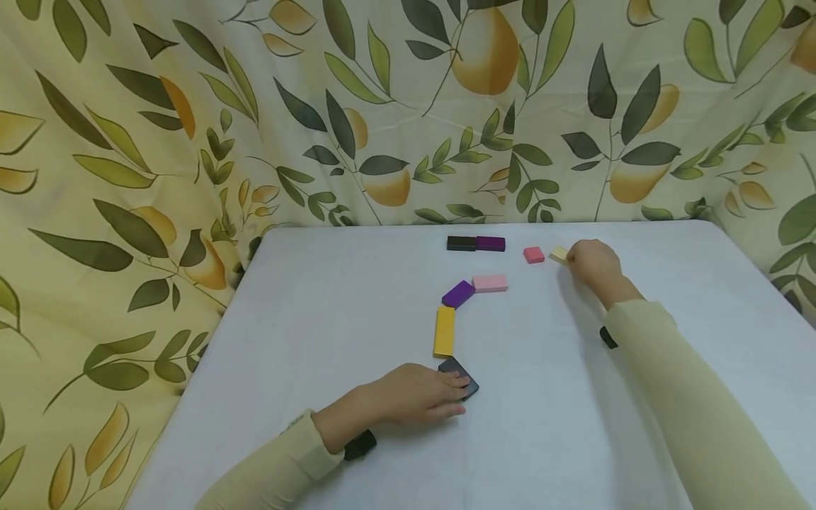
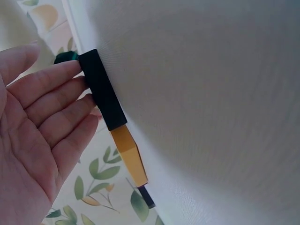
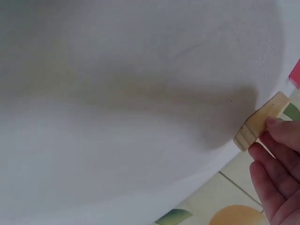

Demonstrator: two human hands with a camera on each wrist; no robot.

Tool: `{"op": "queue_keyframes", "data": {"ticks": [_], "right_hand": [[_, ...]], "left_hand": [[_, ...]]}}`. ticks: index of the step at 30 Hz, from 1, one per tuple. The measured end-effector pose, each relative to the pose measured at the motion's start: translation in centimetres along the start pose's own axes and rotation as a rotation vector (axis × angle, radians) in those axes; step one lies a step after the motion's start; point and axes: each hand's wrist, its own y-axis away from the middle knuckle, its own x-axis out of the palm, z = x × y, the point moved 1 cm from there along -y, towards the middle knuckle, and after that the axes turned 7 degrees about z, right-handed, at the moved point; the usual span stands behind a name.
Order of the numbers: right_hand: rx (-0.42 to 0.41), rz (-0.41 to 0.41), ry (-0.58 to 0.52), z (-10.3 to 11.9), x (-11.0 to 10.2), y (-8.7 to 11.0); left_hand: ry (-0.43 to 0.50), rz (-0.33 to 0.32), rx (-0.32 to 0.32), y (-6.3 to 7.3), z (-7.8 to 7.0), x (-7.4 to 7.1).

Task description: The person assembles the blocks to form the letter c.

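My left hand [image 1: 414,393] lies over a dark grey block [image 1: 468,387], its fingertips touching it. In the left wrist view those fingers [image 2: 56,101] are nearly straight against the block's side. Beyond this block a yellow block [image 1: 444,331], a purple block [image 1: 458,294] and a light pink block [image 1: 489,283] form a curved line. At the far right, my right hand [image 1: 597,265] pinches a pale wooden block [image 3: 262,119] between thumb and fingers. Just left of that piece sits a small coral-pink block [image 1: 533,255].
A black block [image 1: 461,244] and a dark purple block [image 1: 490,244] stand end to end near the back edge of the white table [image 1: 306,297]. Behind the table hangs a curtain [image 1: 395,127] printed with leaves and fruit.
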Motion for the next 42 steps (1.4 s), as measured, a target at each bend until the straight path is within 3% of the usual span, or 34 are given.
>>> {"op": "queue_keyframes", "data": {"ticks": [5, 14, 27, 35, 42], "right_hand": [[-0.072, -0.015, 0.079, 0.1, 0.2, 1.5], [-0.106, -0.023, 0.082, 0.4, 0.7, 3.7], [-0.137, -0.036, 0.087, 1.9, 1.5, 6.1], [-0.231, -0.081, 0.107, 3.1, 2.4, 7.6], [-0.258, -0.105, 0.099, 4.0, 3.0, 8.9]], "left_hand": [[0.009, -0.015, -0.001, -0.1, 0.0, 0.1], [-0.001, -0.002, -0.009, -0.3, -0.1, 0.0], [0.004, -0.036, 0.012, -0.3, 0.1, 0.0], [-0.005, -0.039, 0.005, -0.4, 0.1, 0.2], [0.0, -0.037, 0.004, -0.5, 0.2, 0.3]]}}
